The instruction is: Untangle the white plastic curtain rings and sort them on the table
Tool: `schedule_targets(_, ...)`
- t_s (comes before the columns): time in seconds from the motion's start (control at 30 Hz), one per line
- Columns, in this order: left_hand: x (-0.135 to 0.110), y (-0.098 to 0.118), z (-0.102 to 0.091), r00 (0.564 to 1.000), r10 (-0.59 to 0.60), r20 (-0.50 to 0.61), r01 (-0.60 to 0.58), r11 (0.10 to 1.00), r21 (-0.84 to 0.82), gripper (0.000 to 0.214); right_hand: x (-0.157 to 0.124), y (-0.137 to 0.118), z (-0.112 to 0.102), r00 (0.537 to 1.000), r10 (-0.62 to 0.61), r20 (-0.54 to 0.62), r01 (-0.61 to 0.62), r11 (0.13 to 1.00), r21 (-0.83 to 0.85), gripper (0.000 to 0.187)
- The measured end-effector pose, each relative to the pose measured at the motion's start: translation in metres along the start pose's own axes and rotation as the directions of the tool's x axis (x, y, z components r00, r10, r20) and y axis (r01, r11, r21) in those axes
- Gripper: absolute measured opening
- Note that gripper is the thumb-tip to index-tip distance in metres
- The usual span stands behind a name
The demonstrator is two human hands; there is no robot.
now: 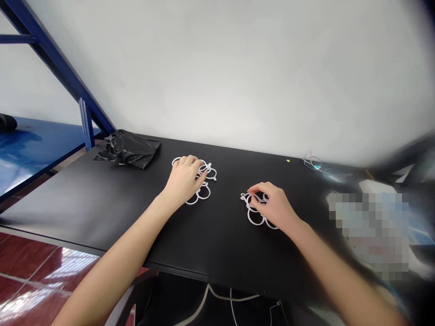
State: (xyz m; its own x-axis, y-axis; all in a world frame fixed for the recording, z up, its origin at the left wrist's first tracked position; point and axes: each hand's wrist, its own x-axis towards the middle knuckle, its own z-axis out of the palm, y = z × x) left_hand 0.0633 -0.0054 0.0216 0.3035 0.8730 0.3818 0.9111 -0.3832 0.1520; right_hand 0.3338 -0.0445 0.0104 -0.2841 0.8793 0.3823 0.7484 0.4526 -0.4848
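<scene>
On the black table [224, 244] lie two clusters of joined white plastic rings with small round knobs; their exact kind I cannot make out. My left hand [185, 179] rests over the left ring cluster [204, 192], fingers curled onto it and thumb at its right side, hiding its middle. Farther right and a little nearer, my right hand [272, 203] has thumb and forefinger closed round the edge of the right ring cluster [255, 217]. Its other fingers are bent out of sight behind the palm. Both clusters look flat on the tabletop.
A crumpled black plastic bag [131, 147] lies at the back left. Clear-rimmed glasses [313, 163] and a small yellow bit [288, 160] sit near the wall. At right is a blurred, pixelated item [374, 231]. Cables [204, 301] hang below the front edge; a blue frame [57, 59] stands left.
</scene>
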Motion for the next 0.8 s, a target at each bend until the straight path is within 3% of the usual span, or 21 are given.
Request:
schedule_targets(0.1, 0.000, 0.009, -0.002, 0.992, 0.122, -0.046, -0.129, 0.964, -0.232, 0.020, 0.001, -0.006, -0.001, 0.999, -0.005, -0.050, 0.008, 0.997, 0.077, 0.014)
schedule_targets(0.2, -0.004, 0.025, -0.005, 0.981, 0.190, -0.037, -0.182, 0.841, -0.509, 0.020, 0.001, -0.013, -0.003, 0.982, -0.009, -0.186, 0.045, 0.981, 0.191, 0.010)
schedule_targets(0.3, -0.012, 0.044, -0.007, 0.974, 0.190, 0.122, -0.037, 0.666, -0.745, 0.030, -0.001, -0.019, -0.003, 0.953, -0.034, -0.300, 0.118, 0.956, 0.267, 0.009)
schedule_targets(0.47, -0.019, 0.060, -0.002, 0.888, 0.273, 0.370, 0.245, 0.399, -0.884, 0.032, -0.007, -0.025, 0.005, 0.939, -0.151, -0.310, 0.240, 0.932, 0.273, 0.015)
schedule_targets(0.53, -0.017, 0.059, 0.001, 0.861, 0.287, 0.420, 0.344, 0.280, -0.896, 0.034, -0.009, -0.027, 0.008, 0.935, -0.169, -0.312, 0.262, 0.922, 0.285, 0.018)
schedule_targets(0.63, -0.012, 0.054, 0.002, 0.866, 0.219, 0.449, 0.429, 0.132, -0.894, 0.035, -0.010, -0.028, 0.009, 0.940, -0.152, -0.306, 0.253, 0.911, 0.325, 0.025)
schedule_targets(0.8, -0.007, 0.043, -0.001, 0.850, 0.177, 0.497, 0.509, -0.026, -0.860, 0.033, -0.011, -0.027, 0.008, 0.940, -0.108, -0.324, 0.217, 0.922, 0.322, 0.017)
